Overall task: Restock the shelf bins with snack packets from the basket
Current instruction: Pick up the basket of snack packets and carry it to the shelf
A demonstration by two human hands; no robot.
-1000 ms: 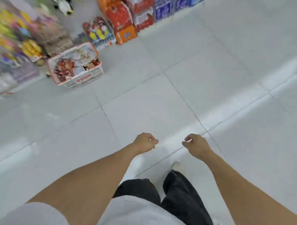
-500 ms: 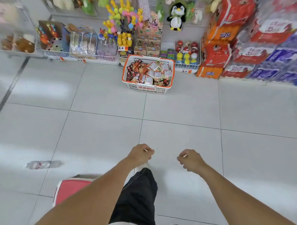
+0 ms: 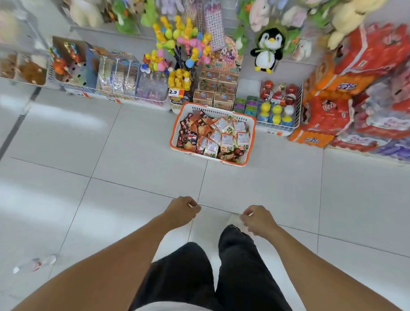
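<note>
At the lower left of the frame a plastic bottle (image 3: 33, 264) lies on the pale tiled floor (image 3: 129, 152). Along the upper left, wire shelf bins (image 3: 112, 93) hold boxed toys and packets. Just below centre, the left hand (image 3: 181, 212) hangs with fingers loosely curled, holding nothing. Above it, at upper centre, the white basket (image 3: 251, 143) with an orange rim sits on the floor against the shelf, heaped with snack packets (image 3: 214, 137). The right hand (image 3: 257, 220), beside the left and apart from it, is likewise loosely curled and holds nothing. A penguin plush (image 3: 266, 50) stands higher up, and stacked red and orange packs (image 3: 330, 109) fill the right.
</note>
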